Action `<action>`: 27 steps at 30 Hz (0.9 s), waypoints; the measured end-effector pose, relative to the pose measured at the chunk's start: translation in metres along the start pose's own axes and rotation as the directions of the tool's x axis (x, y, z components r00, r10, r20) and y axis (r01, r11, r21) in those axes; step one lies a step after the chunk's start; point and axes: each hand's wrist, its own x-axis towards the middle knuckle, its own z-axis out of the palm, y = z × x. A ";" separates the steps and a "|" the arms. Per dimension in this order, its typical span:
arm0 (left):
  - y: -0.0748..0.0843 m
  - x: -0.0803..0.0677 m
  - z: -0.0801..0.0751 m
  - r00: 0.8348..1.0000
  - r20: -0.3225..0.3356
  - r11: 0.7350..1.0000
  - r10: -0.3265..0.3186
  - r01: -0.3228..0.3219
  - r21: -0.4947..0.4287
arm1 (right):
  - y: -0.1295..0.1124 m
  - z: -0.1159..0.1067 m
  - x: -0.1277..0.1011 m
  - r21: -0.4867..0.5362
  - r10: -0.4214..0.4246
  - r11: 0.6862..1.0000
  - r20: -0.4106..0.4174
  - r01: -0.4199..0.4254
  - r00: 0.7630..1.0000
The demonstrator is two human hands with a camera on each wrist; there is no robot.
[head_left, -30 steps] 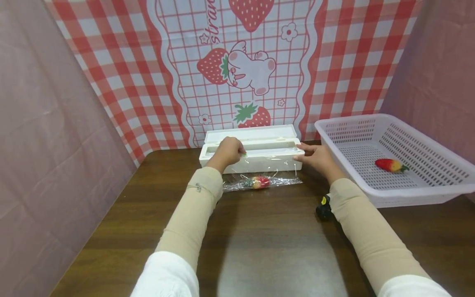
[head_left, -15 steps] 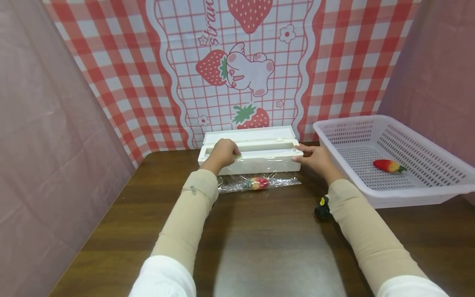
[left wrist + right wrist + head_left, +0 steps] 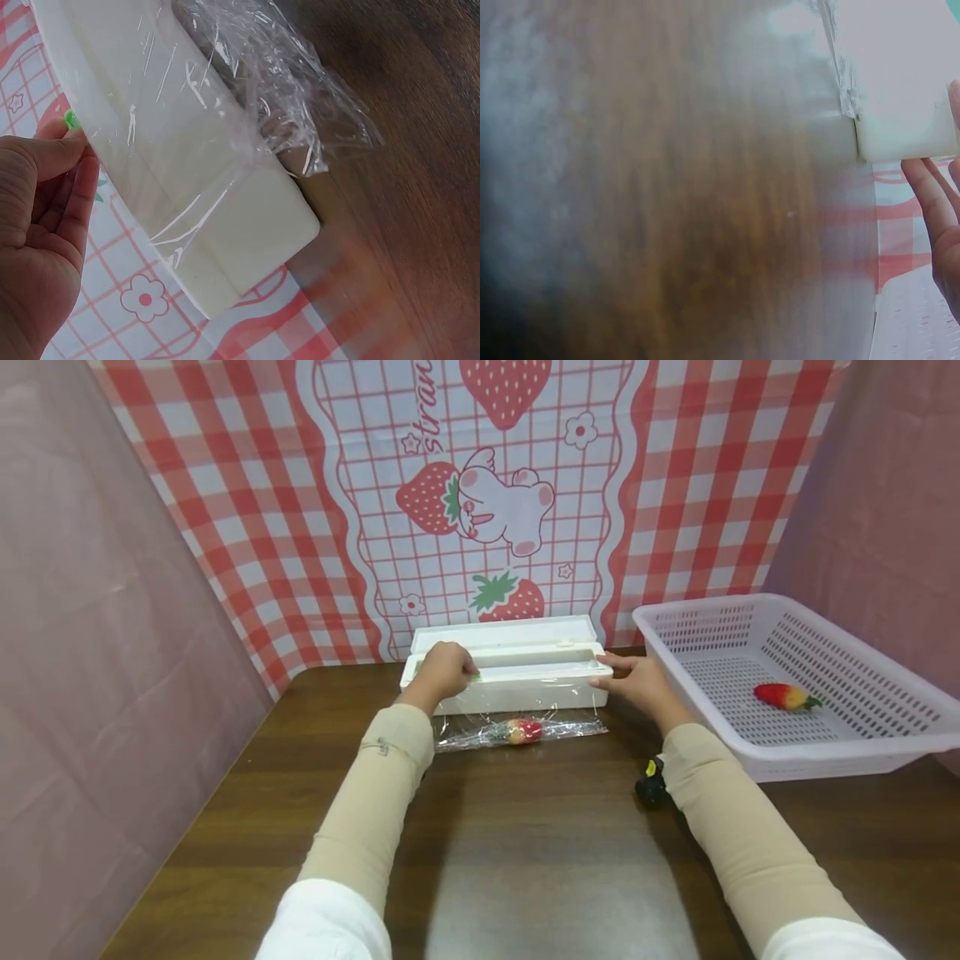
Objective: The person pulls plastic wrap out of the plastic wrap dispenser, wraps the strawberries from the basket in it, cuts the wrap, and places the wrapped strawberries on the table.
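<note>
A white film dispenser box (image 3: 525, 683) with its lid open stands at the back of the table. My left hand (image 3: 448, 667) rests on its top rail near the left end, thumb and fingers pinching a small green slider (image 3: 71, 118). A sheet of cling film (image 3: 187, 127) hangs from the box down its front. My right hand (image 3: 626, 678) presses the box's right end with nearly straight fingers (image 3: 930, 195). In front of the box lies a strawberry (image 3: 523, 730) wrapped in crumpled film.
A white perforated basket (image 3: 825, 753) stands at the right with one red strawberry (image 3: 783, 696) inside. A small black object (image 3: 651, 783) sits by my right forearm. The brown table (image 3: 555, 860) runs toward me; cloth walls close in the left, back and right.
My left hand has slid to the left along the top of the box with the green slider. The right hand has stayed at the box's right end.
</note>
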 end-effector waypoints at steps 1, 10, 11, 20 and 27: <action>0.000 -0.001 0.000 1.000 0.001 1.000 -0.004 0.004 0.002 | 0.000 0.000 0.000 -0.001 0.000 1.000 -0.003 0.000 1.000; -0.004 -0.005 -0.003 1.000 -0.001 1.000 -0.013 0.013 -0.023 | -0.002 0.001 -0.002 -0.003 -0.002 1.000 -0.016 0.001 1.000; -0.004 -0.006 -0.003 1.000 -0.004 1.000 -0.008 0.007 -0.020 | -0.002 0.001 -0.002 -0.004 -0.001 1.000 -0.018 0.000 1.000; -0.009 -0.007 -0.004 1.000 -0.022 1.000 0.014 -0.014 -0.006 | -0.001 0.001 0.000 0.007 0.003 1.000 -0.015 -0.003 1.000; -0.013 -0.009 -0.005 1.000 -0.005 1.000 -0.021 0.021 0.001 | -0.001 0.002 -0.001 0.013 0.005 1.000 -0.019 -0.005 1.000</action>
